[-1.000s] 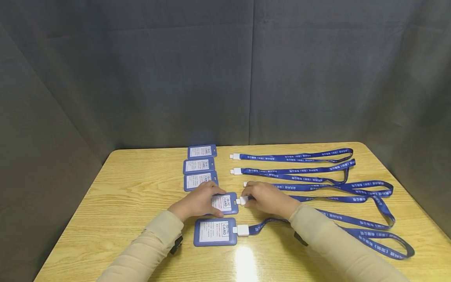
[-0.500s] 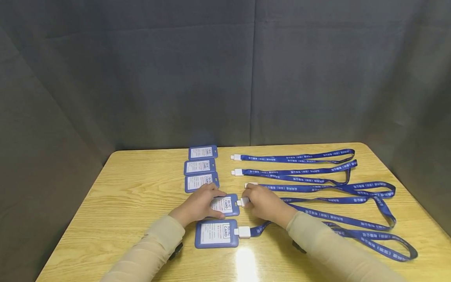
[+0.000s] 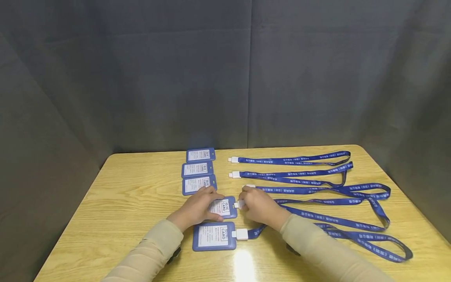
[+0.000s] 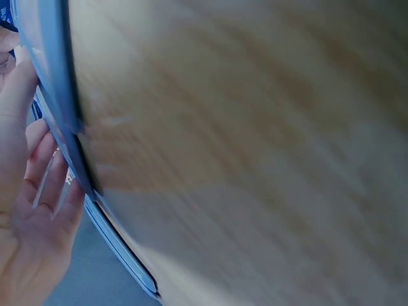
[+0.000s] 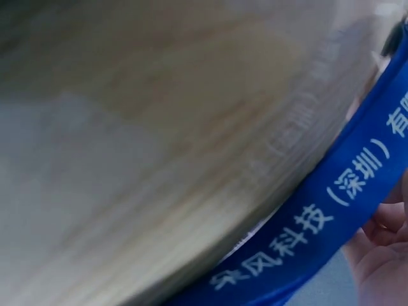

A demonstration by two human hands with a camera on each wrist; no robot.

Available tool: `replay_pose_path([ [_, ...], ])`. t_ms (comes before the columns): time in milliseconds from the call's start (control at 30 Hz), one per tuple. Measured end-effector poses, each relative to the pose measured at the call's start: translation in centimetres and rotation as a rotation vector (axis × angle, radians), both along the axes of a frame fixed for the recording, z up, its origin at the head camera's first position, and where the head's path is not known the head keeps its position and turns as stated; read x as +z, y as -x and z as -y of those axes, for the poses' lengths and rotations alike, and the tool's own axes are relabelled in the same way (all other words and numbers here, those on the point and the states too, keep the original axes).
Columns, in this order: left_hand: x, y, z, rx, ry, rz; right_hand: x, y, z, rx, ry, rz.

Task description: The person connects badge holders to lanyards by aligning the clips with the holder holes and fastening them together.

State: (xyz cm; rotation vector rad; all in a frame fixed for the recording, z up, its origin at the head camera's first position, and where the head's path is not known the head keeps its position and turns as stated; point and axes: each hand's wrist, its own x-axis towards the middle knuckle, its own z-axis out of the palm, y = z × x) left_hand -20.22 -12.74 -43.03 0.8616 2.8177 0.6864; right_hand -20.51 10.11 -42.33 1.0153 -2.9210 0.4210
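Plainly, left hand (image 3: 197, 207) on a card holder (image 3: 225, 206), right hand (image 3: 260, 205) on a white clip (image 3: 241, 204)

From the head camera, the card holder lay flat on the wooden bench (image 3: 141, 172), within the grasp of the left hand: the fingers sat along its far edge, the thumb near its near edge, and its slotted end pointed out to the right. The right hand, fingers curled, pinched the white clip just beside that slot; whether the clip had caught in it I could not tell. Nearer the person lay a second holder (image 3: 214, 236), joined at its right end to another clip (image 3: 241, 234) and its blue strap (image 3: 253, 234). Beyond the left hand, three more holders (image 3: 197, 169) lay in a column. More blue lanyards (image 3: 294, 160) stretched across the right side, and a dark curtain (image 3: 176, 78) hung behind.

From the left wrist, blue holder edges ran down beside the left hand's thumb and fingers; which edge was the gripped one I could not tell.

From the right wrist, a blue band (image 5: 312, 220) with white lettering slanted across the lower right. Bent fingers showed at the right edge, their tips out of sight.
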Motion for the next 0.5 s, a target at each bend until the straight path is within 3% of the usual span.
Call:
replay_pose_path([
  [500,0.29,-0.52,-0.11,0.003,-0.005,0.004,0.11,-0.4,0.05,-0.028,0.063,0.018],
])
